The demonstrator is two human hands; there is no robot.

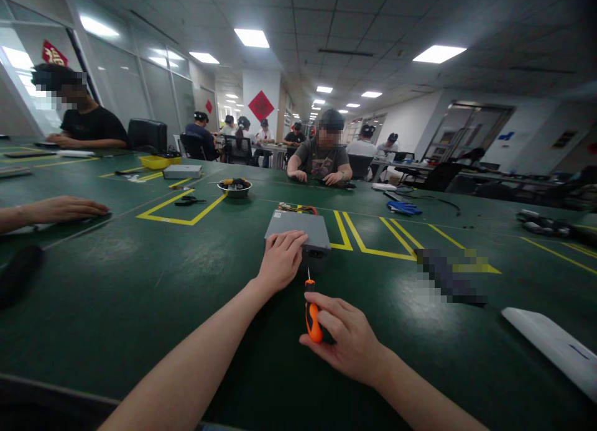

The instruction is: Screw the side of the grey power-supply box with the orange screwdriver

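We are reading no words. We are finding the label (278,214) on the grey box (308,224) and red sign (261,106) on the far pillar (252,80) illegible.

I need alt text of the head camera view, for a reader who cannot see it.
The right hand points an orange screwdriver at a grey metal box, while the left hand rests on top. The green table has yellow lines and a bowl; another person sits opposite.
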